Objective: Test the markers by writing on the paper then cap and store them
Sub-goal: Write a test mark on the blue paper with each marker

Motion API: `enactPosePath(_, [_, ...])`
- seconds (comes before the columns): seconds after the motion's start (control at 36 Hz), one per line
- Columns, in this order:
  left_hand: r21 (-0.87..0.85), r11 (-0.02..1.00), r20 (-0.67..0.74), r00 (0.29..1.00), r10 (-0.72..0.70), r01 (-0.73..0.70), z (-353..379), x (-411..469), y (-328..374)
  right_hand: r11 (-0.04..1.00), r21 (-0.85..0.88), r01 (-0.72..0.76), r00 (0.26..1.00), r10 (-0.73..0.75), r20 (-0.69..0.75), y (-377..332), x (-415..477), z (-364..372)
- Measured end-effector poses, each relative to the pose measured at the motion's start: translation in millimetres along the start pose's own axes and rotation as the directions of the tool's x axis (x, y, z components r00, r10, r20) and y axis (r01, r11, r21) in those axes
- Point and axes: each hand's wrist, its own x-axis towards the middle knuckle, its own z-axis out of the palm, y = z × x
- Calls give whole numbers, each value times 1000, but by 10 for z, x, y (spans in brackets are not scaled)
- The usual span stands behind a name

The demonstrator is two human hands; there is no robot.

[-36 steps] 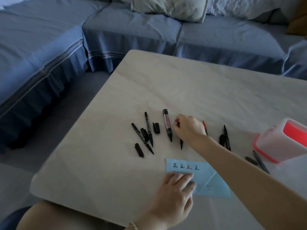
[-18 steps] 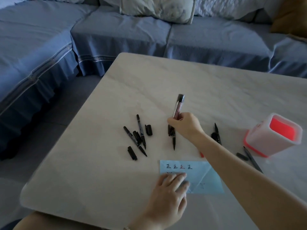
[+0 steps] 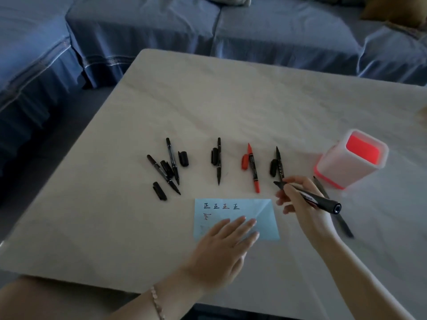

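A light blue paper (image 3: 263, 209) with several written characters lies near the table's front edge. My left hand (image 3: 225, 248) rests flat on its lower part. My right hand (image 3: 302, 204) holds a thick black marker (image 3: 318, 199) in a writing grip just right of the paper, tip up-left and off the sheet. Uncapped on the table lie a red marker (image 3: 253, 168) with its red cap (image 3: 244, 162), a black marker (image 3: 218, 160) and another black marker (image 3: 279, 163), each beside a cap. Further left is a cluster of black markers (image 3: 172, 161) and loose caps (image 3: 183, 158).
A white and red square pen holder (image 3: 332, 167) stands at the right on the pale table (image 3: 231, 100). A dark pen (image 3: 344, 225) lies below the holder, partly behind my right hand. A blue sofa (image 3: 254, 28) wraps around the far and left sides.
My right hand picked up the thick marker from among the pens and brought it down right, beside the paper. The camera tilted down. My left hand stayed on the paper.
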Motion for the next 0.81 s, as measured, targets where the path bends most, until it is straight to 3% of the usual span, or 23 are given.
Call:
enactPosePath(0.19, [-1,998,111,992,-67,67,7,-18,80,994,73,-78,997,77,20,83,-87,22])
enactPosePath(0.5, [12,988,83,985,-154,153,26,-82,86,991,133,-28,996,39,-79,133,-75,334])
enactPosePath(0.69, [-49,982,15,983,-183,183,80,-110,79,998,-55,24,980,-34,-196,278,57,623])
enactPosePath(0.81, [-74,981,-6,984,-180,179,107,-99,73,997,-71,43,971,-58,-232,397,71,737])
